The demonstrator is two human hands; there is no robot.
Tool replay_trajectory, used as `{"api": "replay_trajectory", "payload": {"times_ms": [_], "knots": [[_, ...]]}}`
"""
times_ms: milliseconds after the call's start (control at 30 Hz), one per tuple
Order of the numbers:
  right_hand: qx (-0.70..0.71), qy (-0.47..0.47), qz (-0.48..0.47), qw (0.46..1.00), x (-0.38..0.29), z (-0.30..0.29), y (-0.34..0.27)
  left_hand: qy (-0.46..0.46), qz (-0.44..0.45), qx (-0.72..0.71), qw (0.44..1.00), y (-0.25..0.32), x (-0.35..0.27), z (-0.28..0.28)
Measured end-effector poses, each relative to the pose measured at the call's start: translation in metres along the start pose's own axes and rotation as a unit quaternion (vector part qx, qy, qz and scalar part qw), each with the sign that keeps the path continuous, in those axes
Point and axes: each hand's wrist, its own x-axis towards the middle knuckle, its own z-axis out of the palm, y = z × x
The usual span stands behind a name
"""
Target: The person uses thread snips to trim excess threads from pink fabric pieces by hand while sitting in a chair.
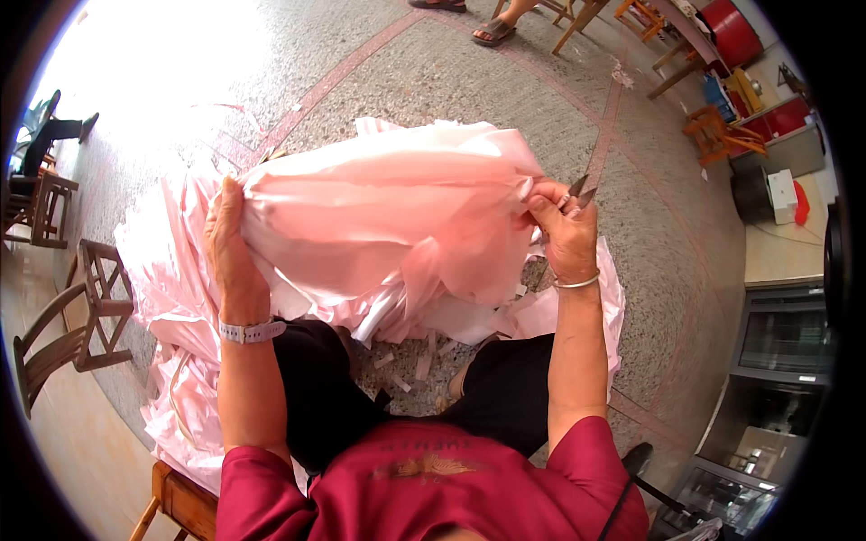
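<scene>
A large sheet of thin pink fabric (379,209) is stretched between my hands above my knees. My left hand (230,237) grips its left edge, thumb up, fingers partly behind the cloth. My right hand (565,226) pinches the right edge between thumb and fingers. In that same hand sits a small pair of scissors or thread snips (583,193), dark pointed blades apart and aimed away from me. More crumpled pink fabric (169,270) is heaped to the left and hangs beneath the stretched part. Small cut scraps (423,365) lie on the floor between my feet.
Wooden chairs (105,308) stand at the left, and a wooden seat (183,497) is at the lower left. Another person's sandalled foot (495,32) shows at the top; a person's dark-clad leg is at far left. Small wooden stool (720,135) and glass-fronted cabinets (785,338) line the right.
</scene>
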Motion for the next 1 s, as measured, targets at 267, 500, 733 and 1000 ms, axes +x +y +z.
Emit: {"api": "replay_trajectory", "payload": {"times_ms": [267,500,733,1000], "knots": [[0.159,-0.07,0.072,0.982,-0.018,-0.005,-0.028,-0.046,-0.005,0.17,0.984,-0.002,0.003,-0.029],[-0.014,-0.13,0.058,0.99,-0.021,0.017,-0.024,-0.05,0.125,0.697,0.704,-0.015,0.005,-0.057],[-0.026,-0.194,0.084,0.977,-0.023,0.038,-0.014,-0.134,0.315,0.531,0.775,-0.017,-0.015,-0.002],[-0.01,-0.233,0.117,0.965,-0.024,0.046,-0.004,-0.412,0.246,0.393,0.784,-0.046,-0.059,0.053]]}}
